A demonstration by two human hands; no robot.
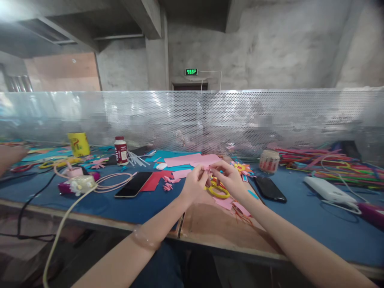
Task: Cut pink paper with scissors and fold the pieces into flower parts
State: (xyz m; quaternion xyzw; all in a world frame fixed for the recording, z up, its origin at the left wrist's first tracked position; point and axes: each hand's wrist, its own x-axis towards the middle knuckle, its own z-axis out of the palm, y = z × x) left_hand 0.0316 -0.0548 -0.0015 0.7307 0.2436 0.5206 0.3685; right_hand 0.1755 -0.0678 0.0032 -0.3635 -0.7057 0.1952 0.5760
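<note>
Your left hand (195, 182) and right hand (229, 178) meet at centre, forearms stretched forward, fingertips pinched together, a bracelet on your left wrist.

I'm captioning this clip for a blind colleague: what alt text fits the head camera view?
Two bare hands, left hand and right hand, meet over a blue worktable, pinching a small pink paper piece between their fingers. Yellow scissors, pink paper sheets, two dark phones and a red-capped bottle lie around them.
</note>
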